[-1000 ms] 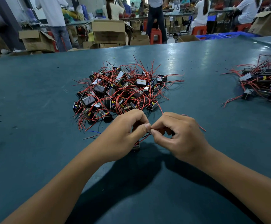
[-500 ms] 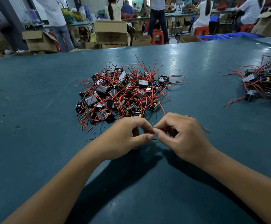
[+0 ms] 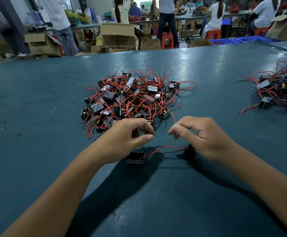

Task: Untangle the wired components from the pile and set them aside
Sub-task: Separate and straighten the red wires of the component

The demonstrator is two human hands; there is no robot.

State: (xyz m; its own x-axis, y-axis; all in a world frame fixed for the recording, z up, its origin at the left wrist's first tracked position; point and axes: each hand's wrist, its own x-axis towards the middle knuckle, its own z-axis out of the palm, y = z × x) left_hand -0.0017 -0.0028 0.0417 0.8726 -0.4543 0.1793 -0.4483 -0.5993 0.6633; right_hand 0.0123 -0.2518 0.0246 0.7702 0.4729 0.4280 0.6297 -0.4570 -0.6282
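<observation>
Hands have pulled apart since the earlier frames, when thumbs met at frame centre; two components now hang between them on crossed wires. Dark teal table (image 3: 36,103) fills most of frame, scuffed, glare at upper centre. Left hand (image 3: 127,139), lower centre-left: fingers curled, thumb toward index; cannot tell if a wire is pinched. Below it a black component (image 3: 135,158) sits on the table, red and black leads running right. Main pile (image 3: 130,98) of black blocks with red wires, centre, just above hands. Right hand (image 3: 202,135), centre-right: fingers curled, pinching a red wire (image 3: 173,118) that rises toward the pile; second component (image 3: 190,150) partly hidden under its palm. Second pile (image 3: 281,93) at right edge, well apart. Room, top band: cardboard boxes (image 3: 117,35), red stools (image 3: 167,41), blue crates (image 3: 242,40), workers standing and seated at benches, blurred.
</observation>
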